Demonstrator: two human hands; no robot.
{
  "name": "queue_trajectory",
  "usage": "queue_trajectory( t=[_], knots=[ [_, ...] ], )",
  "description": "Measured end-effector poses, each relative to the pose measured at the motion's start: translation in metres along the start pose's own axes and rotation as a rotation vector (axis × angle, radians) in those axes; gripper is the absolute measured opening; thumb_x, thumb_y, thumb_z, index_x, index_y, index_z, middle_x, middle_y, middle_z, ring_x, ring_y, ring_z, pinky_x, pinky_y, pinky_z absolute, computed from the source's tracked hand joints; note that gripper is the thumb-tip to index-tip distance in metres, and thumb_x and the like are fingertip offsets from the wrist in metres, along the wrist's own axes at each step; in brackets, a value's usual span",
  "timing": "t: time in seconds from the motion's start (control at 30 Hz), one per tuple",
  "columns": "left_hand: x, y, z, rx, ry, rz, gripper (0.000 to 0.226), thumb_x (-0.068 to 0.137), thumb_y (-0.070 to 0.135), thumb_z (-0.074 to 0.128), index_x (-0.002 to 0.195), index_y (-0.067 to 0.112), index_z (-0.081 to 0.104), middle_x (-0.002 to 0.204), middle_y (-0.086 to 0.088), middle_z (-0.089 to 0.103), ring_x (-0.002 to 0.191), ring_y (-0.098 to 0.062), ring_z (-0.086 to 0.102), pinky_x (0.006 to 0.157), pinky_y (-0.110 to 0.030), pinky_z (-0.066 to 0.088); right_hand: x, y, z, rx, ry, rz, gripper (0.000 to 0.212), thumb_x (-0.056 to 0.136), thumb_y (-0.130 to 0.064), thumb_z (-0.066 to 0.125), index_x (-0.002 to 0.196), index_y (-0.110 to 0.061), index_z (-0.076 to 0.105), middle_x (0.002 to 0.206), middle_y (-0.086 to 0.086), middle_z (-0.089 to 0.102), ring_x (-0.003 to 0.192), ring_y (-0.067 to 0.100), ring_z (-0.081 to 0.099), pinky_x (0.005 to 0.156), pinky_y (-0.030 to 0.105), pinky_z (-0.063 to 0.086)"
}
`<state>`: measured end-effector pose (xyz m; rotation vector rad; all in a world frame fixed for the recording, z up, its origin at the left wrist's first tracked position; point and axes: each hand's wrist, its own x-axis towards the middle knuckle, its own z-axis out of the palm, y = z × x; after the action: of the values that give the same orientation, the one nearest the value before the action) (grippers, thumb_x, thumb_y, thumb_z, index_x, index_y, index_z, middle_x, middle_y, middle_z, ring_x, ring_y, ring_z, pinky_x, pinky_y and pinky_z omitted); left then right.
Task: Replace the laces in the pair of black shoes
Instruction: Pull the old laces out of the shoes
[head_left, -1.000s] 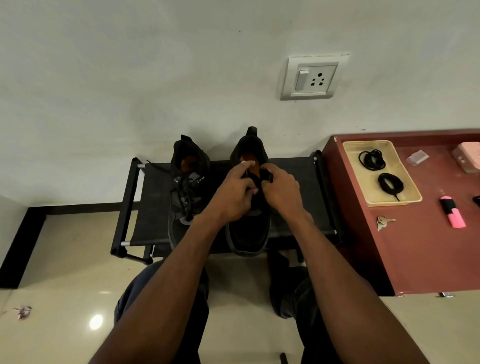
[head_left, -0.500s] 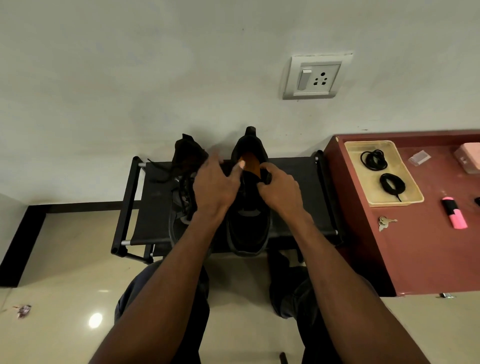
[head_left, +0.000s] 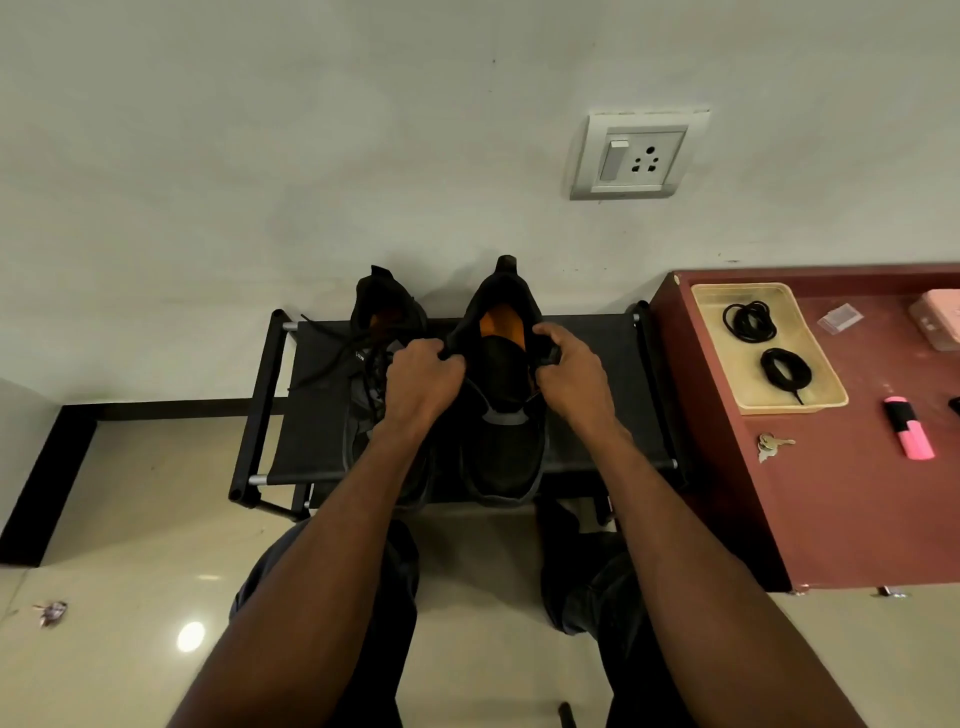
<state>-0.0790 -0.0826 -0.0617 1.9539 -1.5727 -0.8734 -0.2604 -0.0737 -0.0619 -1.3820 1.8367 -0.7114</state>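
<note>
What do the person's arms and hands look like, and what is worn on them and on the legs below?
Both forearms are bare to the frame's lower edge: no sleeves show. The left hand and right hand carry no gloves, and no watch, ring or bracelet is visible. Below them, dark trousers cover the knees.

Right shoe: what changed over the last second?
The left hand and right hand moved apart from over the tongue and now grip opposite sides of the right shoe's collar, spreading it open. The left shoe, rack and tray with its lace coils stayed put.
</note>
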Motion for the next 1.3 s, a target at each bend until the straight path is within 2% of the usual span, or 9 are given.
queue_trajectory(
  t=[0.13,0.27,0.4,0.63,0.83,0.93,1.03,1.17,1.3],
  knots=[
    [0.0,-0.003,-0.004,0.009,-0.097,0.083,0.041,0.099,0.039,0.055,0.068,0.016,0.042,0.064,-0.002,0.049,0.056,-0.017,0.048,0.052,-0.028,0.033,-0.003,-0.003,0.009,-0.099,-0.047,-0.093,0.053,0.09,-0.006,0.053,0.136,-0.031,0.054,0.138,0.005,0.054,0.12,0.031,0.057,0.098,0.048,0.051],
    [-0.002,0.002,-0.002,0.009,-0.138,0.108,0.032,0.102,0.041,0.049,0.078,0.02,0.047,0.071,-0.002,0.057,0.058,-0.017,0.058,0.048,-0.022,0.038,-0.013,-0.012,0.019,-0.466,-0.04,-0.342,0.028,0.095,-0.021,0.059,0.121,-0.024,0.068,0.167,0.008,0.002,0.153,0.03,-0.008,0.12,0.052,0.013],
    [-0.001,0.001,0.0,-0.022,-0.166,0.107,0.034,0.102,0.043,0.047,0.09,0.012,0.054,0.074,-0.008,0.062,0.055,-0.023,0.06,0.049,-0.029,0.043,-0.022,-0.013,0.026,-0.655,-0.215,-0.421,0.025,0.095,-0.023,0.056,0.117,-0.022,0.068,0.165,0.005,-0.02,0.148,0.03,-0.028,0.12,0.054,0.003],
    [0.002,-0.001,0.002,0.044,-0.118,0.127,0.035,0.101,0.04,0.051,0.079,0.013,0.056,0.07,-0.004,0.059,0.061,-0.019,0.055,0.053,-0.029,0.037,-0.017,-0.013,0.031,-0.56,-0.213,-0.45,0.019,0.093,-0.01,0.058,0.109,-0.006,0.068,0.167,0.007,-0.001,0.152,0.026,-0.014,0.119,0.056,0.022],
    [0.003,0.0,0.0,0.114,-0.074,0.131,0.029,0.1,0.027,0.05,0.073,0.018,0.047,0.068,-0.004,0.054,0.06,-0.02,0.053,0.052,-0.03,0.034,-0.024,-0.02,0.018,0.043,0.14,-0.213,0.019,0.096,0.005,0.049,0.082,-0.005,0.057,0.166,0.006,0.012,0.143,0.01,0.03,0.084,-0.01,0.025],
    [0.003,0.001,0.002,0.024,-0.066,0.123,0.029,0.099,0.024,0.052,0.074,0.01,0.052,0.069,-0.01,0.06,0.06,-0.027,0.057,0.052,-0.037,0.044,-0.013,-0.009,0.018,0.354,0.342,0.024,0.023,0.093,0.003,0.048,0.075,-0.012,0.051,0.132,0.013,0.055,0.096,0.007,0.053,0.08,0.023,0.048],
    [-0.001,0.004,0.007,-0.022,-0.054,0.114,0.027,0.098,0.025,0.054,0.082,0.005,0.061,0.073,-0.013,0.068,0.064,-0.029,0.065,0.06,-0.043,0.055,-0.005,-0.002,0.014,0.553,0.304,0.226,0.026,0.085,0.003,0.045,0.065,-0.015,0.043,0.07,0.01,0.05,0.066,0.022,0.044,0.057,0.034,0.038],
    [-0.005,0.007,0.014,-0.004,0.001,0.139,0.031,0.097,0.025,0.056,0.07,0.01,0.053,0.067,-0.009,0.062,0.058,-0.024,0.059,0.055,-0.036,0.049,-0.018,-0.014,0.006,0.071,0.255,-0.195,0.028,0.085,0.005,0.054,0.104,-0.013,0.062,0.143,0.011,0.043,0.116,0.018,0.052,0.086,0.029,0.049],
    [-0.004,0.009,0.015,0.011,0.015,0.139,0.032,0.096,0.026,0.055,0.066,0.016,0.048,0.063,-0.004,0.057,0.055,-0.02,0.053,0.051,-0.03,0.04,-0.019,-0.008,0.02,-0.51,-0.06,-0.475,0.037,0.083,-0.004,0.061,0.119,-0.015,0.068,0.166,0.009,0.008,0.152,0.03,-0.003,0.118,0.05,0.024]
  ],
)
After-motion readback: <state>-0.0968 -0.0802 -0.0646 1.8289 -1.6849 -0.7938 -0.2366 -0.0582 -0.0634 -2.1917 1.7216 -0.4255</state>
